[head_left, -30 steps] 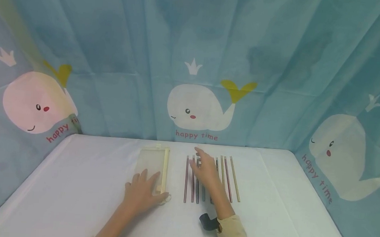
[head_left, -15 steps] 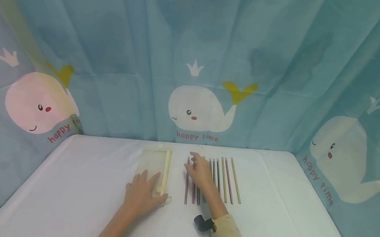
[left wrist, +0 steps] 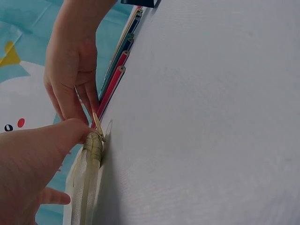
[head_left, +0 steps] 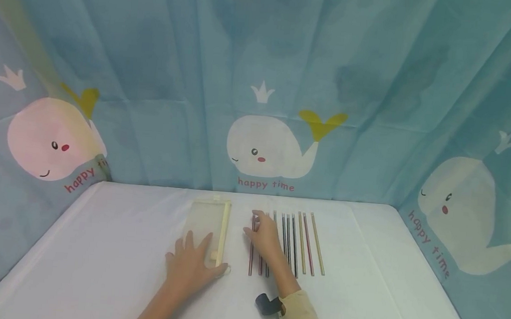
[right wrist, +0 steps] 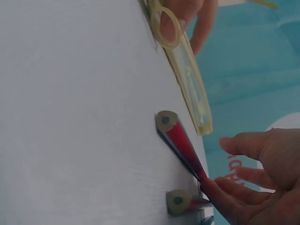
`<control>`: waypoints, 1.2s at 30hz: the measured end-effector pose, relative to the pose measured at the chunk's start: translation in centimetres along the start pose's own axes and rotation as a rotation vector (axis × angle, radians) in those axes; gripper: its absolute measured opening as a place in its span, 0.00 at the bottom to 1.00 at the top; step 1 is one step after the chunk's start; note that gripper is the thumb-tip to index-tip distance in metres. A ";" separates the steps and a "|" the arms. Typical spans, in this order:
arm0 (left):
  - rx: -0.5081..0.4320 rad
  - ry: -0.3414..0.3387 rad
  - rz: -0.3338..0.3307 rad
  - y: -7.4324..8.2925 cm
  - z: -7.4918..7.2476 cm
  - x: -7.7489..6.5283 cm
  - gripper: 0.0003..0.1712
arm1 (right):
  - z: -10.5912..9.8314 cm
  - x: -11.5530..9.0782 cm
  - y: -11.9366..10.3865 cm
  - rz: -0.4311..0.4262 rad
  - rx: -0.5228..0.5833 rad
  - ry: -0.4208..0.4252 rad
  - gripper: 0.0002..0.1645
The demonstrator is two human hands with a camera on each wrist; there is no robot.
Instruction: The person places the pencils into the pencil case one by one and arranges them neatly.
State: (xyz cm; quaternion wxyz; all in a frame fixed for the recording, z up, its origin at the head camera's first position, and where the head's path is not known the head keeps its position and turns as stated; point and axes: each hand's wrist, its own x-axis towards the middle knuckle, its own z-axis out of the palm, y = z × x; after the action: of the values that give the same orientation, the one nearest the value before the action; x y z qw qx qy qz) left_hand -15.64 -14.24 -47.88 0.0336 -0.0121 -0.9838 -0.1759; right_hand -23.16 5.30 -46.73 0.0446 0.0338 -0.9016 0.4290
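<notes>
My left hand (head_left: 188,267) rests with spread fingers on the lower part of a translucent pencil pouch (head_left: 203,215), which has a cream zipper edge. Its thumb lies by the ring-shaped zipper pull (right wrist: 167,28) at the near corner. To the right, several coloured pencils lie side by side on the white table. Over the left end of that row is my right hand (head_left: 267,238), fingers loosely bent and thumb apart from them. In the right wrist view a finger touches or nearly touches the leftmost red pencil (right wrist: 183,143); the thumb stands off from it. Several pencils are partly hidden under this hand.
Further right in the row lie dark pencils (head_left: 294,242), a red pencil (head_left: 308,244) and a yellow pencil (head_left: 318,244). A white cloth covers the table (head_left: 370,299). Behind it hangs a blue curtain (head_left: 171,138) with whale prints. A black wrist mount (head_left: 267,304) sits at my right sleeve.
My right hand has moved left and slightly nearer along the pencil row, to the leftmost pencil, uncovering the dark pencils in the middle. My left hand has stayed on the pouch.
</notes>
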 end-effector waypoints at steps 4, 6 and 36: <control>-0.012 0.021 0.001 0.0 0.0 -0.1 0.55 | 0.3 -0.1 0.0 -0.002 -0.011 0.005 0.35; -0.017 0.030 -0.001 0.0 -0.2 -0.1 0.56 | 0.4 -0.1 0.1 -0.004 -0.022 0.009 0.36; -0.048 0.029 -0.062 -0.1 -0.7 -0.3 0.59 | 0.2 0.5 0.9 0.037 -0.101 -0.080 0.23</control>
State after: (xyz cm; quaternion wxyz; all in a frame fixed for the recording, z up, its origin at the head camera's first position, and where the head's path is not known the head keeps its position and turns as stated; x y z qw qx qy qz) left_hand -15.31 -14.54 -47.31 0.0419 0.0201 -0.9785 -0.2008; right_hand -23.73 5.74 -47.51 0.0021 0.0321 -0.9235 0.3822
